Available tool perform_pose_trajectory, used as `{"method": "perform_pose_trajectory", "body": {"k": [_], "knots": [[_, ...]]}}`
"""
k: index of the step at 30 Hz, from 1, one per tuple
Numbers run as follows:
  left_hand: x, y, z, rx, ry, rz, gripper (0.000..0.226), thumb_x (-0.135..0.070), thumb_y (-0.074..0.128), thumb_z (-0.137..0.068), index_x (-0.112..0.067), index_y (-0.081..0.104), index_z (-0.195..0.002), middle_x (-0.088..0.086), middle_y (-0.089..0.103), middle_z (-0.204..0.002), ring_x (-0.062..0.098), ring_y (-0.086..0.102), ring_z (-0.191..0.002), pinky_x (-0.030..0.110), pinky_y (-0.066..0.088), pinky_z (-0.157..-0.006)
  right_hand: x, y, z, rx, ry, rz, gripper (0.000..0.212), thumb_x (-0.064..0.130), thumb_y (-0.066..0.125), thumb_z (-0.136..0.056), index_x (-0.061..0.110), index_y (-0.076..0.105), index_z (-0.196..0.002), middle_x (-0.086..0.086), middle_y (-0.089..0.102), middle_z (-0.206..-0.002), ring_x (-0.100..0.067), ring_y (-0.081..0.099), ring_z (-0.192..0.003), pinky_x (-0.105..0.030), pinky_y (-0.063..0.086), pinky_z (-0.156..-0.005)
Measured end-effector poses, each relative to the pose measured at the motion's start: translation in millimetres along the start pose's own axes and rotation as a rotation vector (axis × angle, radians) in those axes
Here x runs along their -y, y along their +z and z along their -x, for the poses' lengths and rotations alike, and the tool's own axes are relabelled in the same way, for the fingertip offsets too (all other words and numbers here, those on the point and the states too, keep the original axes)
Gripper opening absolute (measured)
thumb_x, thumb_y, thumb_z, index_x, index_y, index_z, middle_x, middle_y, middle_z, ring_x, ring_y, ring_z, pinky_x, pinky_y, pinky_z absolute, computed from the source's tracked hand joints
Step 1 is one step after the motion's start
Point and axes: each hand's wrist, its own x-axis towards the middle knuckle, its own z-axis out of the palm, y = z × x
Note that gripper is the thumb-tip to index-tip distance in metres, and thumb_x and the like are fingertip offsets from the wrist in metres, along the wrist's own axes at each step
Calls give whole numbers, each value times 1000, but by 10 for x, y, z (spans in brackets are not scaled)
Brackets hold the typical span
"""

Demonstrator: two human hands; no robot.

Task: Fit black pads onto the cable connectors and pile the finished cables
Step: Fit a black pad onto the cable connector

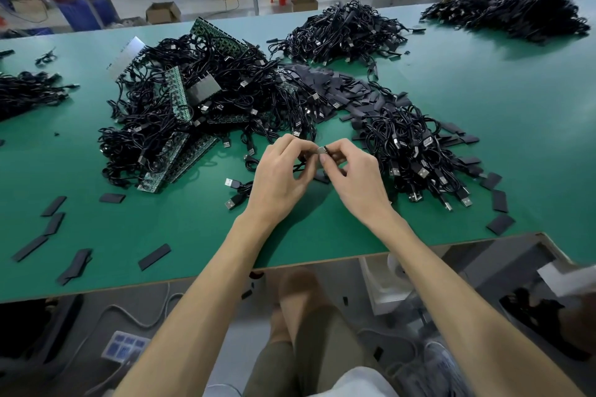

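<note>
My left hand (283, 174) and my right hand (351, 174) meet above the green table (193, 229), fingertips together. Between them sits a small metal cable connector (322, 149); the left fingers pinch it and its black cable, and the right fingers pinch a black pad (326, 151) against it. A heap of black cables with green circuit strips (193, 106) lies to the left. A pile of cables with silver plugs (416, 158) lies just right of my hands. Loose black pads (332, 90) are heaped behind.
Single black pads (154, 256) are scattered along the front left and the right edge (500, 224). Two loose plugs (233, 193) lie left of my left hand. More cable piles (345, 32) sit farther back. The table's front edge runs just below my wrists.
</note>
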Motion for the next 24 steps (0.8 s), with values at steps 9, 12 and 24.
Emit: {"method": "perform_pose_trajectory", "body": {"k": [9,12,24], "knots": [[36,13,-1,30,-27,-3,4,-11,68,-94,-9,66,-97,-2,59,-93,18,55,-84,40,47,-83,-17,12,-33,-20,24,-16,2,17,69,-98,15,69,-98,12,66,-83,1,63,-80,-18,50,-75],[42,10,-4,36,-40,9,5,-10,68,-94,-8,64,-94,-1,59,-92,18,55,-83,41,48,-82,-44,19,-41,-11,59,-40,3,18,70,-97,19,68,-94,16,66,-81,6,60,-74,-11,46,-70],[89,2,-18,81,-69,97,6,-8,67,-96,-6,63,-92,1,57,-92,20,56,-83,40,50,-76,-74,48,-66,33,123,-55,9,16,68,-98,13,68,-89,4,65,-74,-9,57,-62,-31,55,-67]]}}
